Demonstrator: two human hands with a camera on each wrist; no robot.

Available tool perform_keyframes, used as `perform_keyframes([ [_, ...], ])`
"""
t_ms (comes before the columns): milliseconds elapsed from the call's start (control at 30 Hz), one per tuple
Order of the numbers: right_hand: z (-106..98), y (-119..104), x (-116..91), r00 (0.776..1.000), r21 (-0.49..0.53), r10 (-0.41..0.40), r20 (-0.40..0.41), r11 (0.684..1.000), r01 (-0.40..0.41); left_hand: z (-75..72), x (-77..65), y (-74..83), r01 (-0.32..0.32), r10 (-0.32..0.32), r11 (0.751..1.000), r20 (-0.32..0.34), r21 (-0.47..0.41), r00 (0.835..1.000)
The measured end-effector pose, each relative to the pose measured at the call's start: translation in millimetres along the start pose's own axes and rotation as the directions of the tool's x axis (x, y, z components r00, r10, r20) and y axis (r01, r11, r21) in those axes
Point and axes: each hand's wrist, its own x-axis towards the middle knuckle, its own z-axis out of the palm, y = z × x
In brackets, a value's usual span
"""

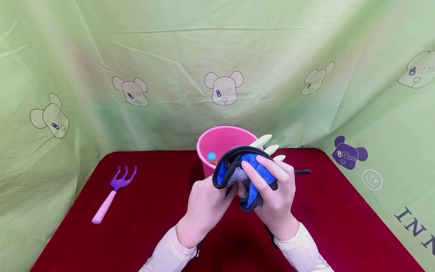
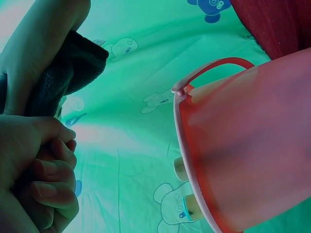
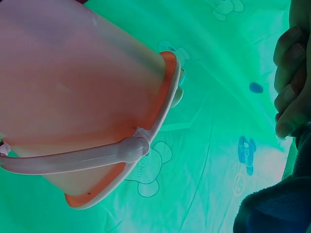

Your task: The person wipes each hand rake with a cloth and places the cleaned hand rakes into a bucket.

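Note:
Over the near side of a pink bucket, both hands are together at a blue and grey cloth with black edging. My right hand grips the bunched cloth, fingers spread over its blue face. Three pale green tines of a hand fork stick out beyond the cloth, pointing up and right. My left hand is curled in a fist on the cloth's left side. In the left wrist view its fingers are tightly folded. The fork's handle is hidden by the hands and cloth.
On the left of the dark red table lies a purple hand fork with a pink handle. A blue-ended stick leans in the bucket. A black strap shows right of the hands. Green printed curtains surround the table.

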Motion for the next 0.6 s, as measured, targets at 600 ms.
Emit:
perform_keyframes([
  [600, -0.6, 2.3, 0.6, 1.0, 0.0, 0.021, 0.016, 1.0, -0.021, -0.4, 1.5, 1.1, 0.029, -0.029, 0.999, 0.03, -0.012, 0.999],
])
